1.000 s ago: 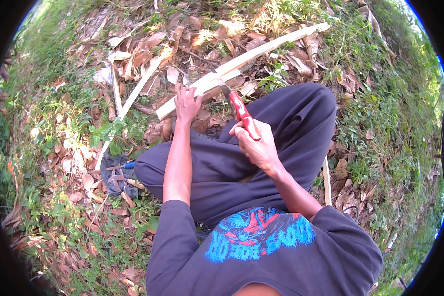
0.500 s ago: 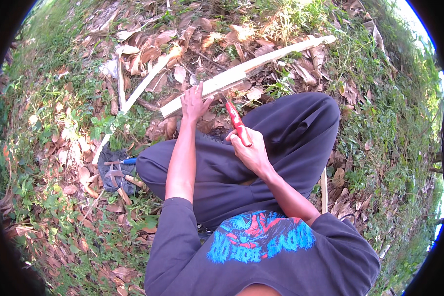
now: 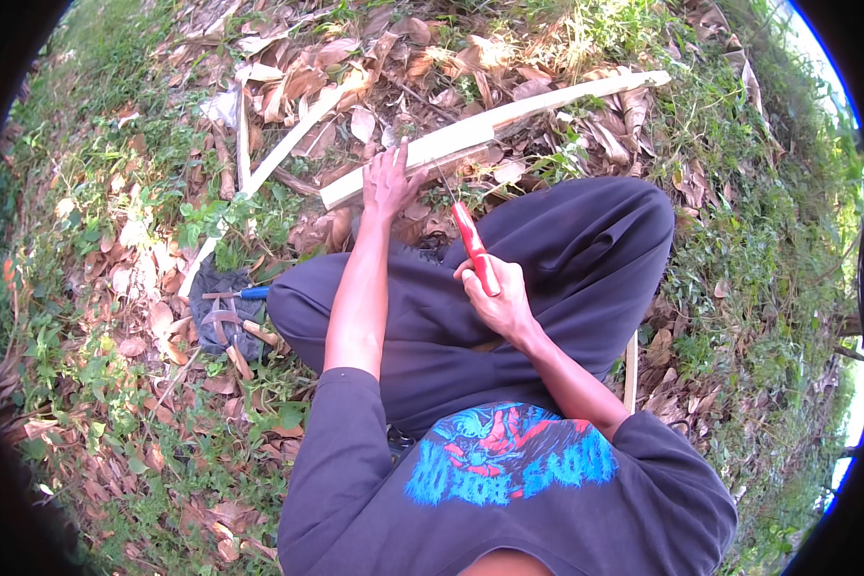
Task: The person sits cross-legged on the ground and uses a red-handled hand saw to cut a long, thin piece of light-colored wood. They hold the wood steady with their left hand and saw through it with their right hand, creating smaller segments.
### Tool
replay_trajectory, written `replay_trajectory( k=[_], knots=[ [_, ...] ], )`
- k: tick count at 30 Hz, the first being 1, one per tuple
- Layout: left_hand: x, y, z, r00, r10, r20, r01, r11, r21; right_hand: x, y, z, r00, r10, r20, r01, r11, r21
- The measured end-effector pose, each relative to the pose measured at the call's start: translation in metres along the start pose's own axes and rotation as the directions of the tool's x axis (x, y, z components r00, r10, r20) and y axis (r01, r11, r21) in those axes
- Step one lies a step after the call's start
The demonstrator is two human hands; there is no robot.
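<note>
A long pale strip of wood (image 3: 547, 100) lies slantwise over the ground in front of my crossed legs. My left hand (image 3: 388, 184) rests on it near its left end, fingers stretched out across the top. A shorter piece of wood (image 3: 463, 157) lies along its near side. My right hand (image 3: 501, 296) is closed round the red handle of a saw (image 3: 468, 235). The thin dark blade shows almost edge-on and reaches the near edge of the wood, just right of my left hand. The blade's teeth are too small to see.
On a dark cloth (image 3: 207, 326) by my left knee lie a blue-handled tool (image 3: 252, 293) and other wooden-handled tools (image 3: 238, 362). Another pale wood strip (image 3: 293, 142) lies at the far left. A thin stick (image 3: 631, 370) sits by my right thigh. Dry leaves and grass surround me.
My right hand has drawn the saw back toward me, and more of its blade shows. The left hand stays on the wood; the whole view has shifted slightly.
</note>
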State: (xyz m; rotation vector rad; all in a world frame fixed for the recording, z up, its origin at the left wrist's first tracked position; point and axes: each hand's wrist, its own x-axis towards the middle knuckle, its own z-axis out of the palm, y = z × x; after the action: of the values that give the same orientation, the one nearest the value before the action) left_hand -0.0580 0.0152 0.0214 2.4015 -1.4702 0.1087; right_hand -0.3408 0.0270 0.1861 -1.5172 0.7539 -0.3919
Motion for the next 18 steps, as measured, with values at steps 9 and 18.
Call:
replay_trajectory(
  k=[9,18],
  knots=[
    [0.002,-0.005,0.004,1.000,-0.014,0.020,0.015,1.000,-0.005,-0.002,0.001,-0.006,0.999,-0.026,0.029,0.027,0.999,-0.034],
    [0.001,-0.020,0.014,0.995,0.039,-0.093,-0.039,0.999,0.009,0.001,-0.009,-0.008,0.999,-0.034,0.018,0.035,0.996,-0.079]
  ],
)
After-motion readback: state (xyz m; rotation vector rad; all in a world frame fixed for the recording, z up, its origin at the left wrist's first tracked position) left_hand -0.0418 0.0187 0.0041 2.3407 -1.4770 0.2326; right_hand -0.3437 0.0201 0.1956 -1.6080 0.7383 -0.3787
